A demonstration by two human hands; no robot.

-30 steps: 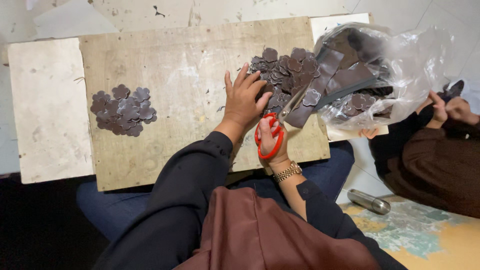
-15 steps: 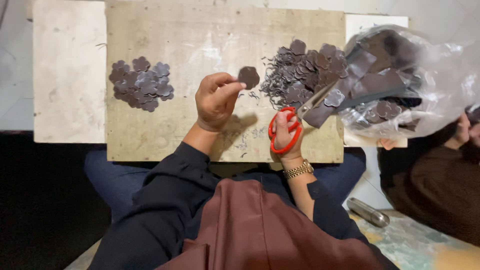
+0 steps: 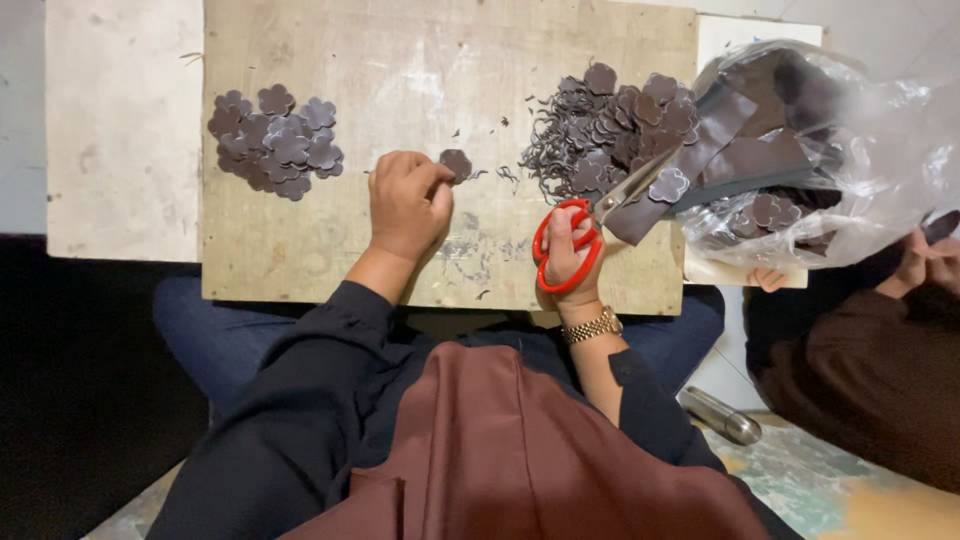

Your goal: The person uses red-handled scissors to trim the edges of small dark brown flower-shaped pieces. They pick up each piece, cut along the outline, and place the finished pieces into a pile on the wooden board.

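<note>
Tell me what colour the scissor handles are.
Red, on the scissors in the right hand, head view.

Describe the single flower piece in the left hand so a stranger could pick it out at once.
Start at the wooden board on the lap. Near its middle, the left hand pinches one dark brown flower-shaped piece at its fingertips. It is alone, apart from the left pile and the right heap.

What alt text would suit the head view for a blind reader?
Seen from above, a left hand holds a dark flower-shaped cutout on a wooden board, while the right hand holds red scissors. Cutout piles lie left and right.
</note>
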